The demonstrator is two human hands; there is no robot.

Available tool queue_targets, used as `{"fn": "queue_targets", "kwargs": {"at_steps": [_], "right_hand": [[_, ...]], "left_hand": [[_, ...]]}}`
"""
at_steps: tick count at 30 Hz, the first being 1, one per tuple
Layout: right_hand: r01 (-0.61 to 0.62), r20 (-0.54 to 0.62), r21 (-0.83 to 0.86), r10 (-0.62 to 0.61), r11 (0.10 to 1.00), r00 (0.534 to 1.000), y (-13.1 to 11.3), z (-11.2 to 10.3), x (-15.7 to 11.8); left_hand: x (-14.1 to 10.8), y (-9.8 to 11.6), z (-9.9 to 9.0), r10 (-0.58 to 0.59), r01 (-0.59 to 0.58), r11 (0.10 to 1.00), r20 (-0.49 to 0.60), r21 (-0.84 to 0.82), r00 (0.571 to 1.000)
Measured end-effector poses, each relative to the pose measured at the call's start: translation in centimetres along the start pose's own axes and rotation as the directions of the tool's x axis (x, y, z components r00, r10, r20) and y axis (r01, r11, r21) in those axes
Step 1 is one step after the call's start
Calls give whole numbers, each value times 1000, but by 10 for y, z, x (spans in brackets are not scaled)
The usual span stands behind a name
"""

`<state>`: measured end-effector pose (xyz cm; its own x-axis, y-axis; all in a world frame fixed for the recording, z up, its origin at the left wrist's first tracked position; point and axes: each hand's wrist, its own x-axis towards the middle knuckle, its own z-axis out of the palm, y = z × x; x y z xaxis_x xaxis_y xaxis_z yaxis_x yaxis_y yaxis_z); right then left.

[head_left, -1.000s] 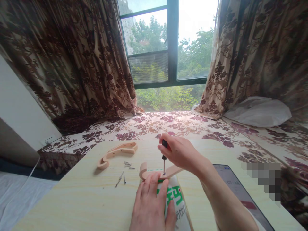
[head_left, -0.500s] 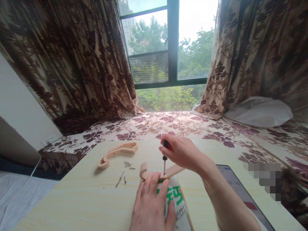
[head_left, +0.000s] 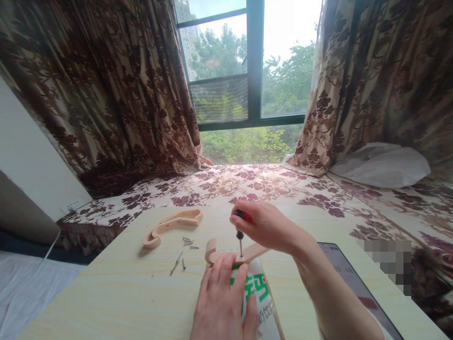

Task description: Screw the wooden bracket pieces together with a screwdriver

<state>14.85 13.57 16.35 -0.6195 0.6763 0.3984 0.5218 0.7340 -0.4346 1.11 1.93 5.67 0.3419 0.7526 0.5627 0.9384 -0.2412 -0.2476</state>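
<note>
My right hand [head_left: 256, 219] is closed around the handle of a screwdriver [head_left: 240, 234]. Its shaft leans slightly, and the tip meets a screw head in a curved wooden piece [head_left: 211, 249]. My left hand [head_left: 223, 295] lies flat with fingers stretched, fingertips pressing on that wooden piece and the thumb apart. Under the wood and my left palm is a white carton or pack with green print [head_left: 257, 285]. A second curved wooden piece [head_left: 172, 225] rests at the back left of the table. Between the two pieces lie several loose screws [head_left: 187, 242].
A thin double-ended metal bit or screw [head_left: 176, 263] lies left of my left hand. A tablet or phone [head_left: 354, 278] sits under my right forearm's side of the pale wooden table [head_left: 116, 283]. Beyond it are a floral-covered ledge [head_left: 226, 184], a window and curtains.
The screwdriver handle and my right hand have tipped slightly to the left, while the tip stays at the screw. My left hand and the wooden piece have kept their place.
</note>
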Motion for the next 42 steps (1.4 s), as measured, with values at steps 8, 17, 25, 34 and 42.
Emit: {"fn": "queue_targets", "kwargs": {"at_steps": [8, 17, 25, 34, 42], "right_hand": [[-14, -38, 6, 14, 1000, 999, 2, 2, 0], [-54, -47, -46, 51, 997, 998, 5, 4, 2], [5, 36, 117, -9, 993, 999, 2, -2, -3], [-53, -4, -1, 53, 999, 999, 6, 1, -1], [-93, -27, -71, 91, 993, 995, 8, 2, 1]], "left_hand": [[-1, -1, 4, 0, 0, 1000, -1, 2, 1000], [-2, -2, 5, 3, -4, 1000, 5, 20, 1000], [-3, -1, 5, -3, 4, 1000, -14, 27, 1000], [-3, -2, 3, 8, -9, 999, 11, 37, 1000], [0, 0, 2, -8, 7, 1000, 13, 23, 1000]]}}
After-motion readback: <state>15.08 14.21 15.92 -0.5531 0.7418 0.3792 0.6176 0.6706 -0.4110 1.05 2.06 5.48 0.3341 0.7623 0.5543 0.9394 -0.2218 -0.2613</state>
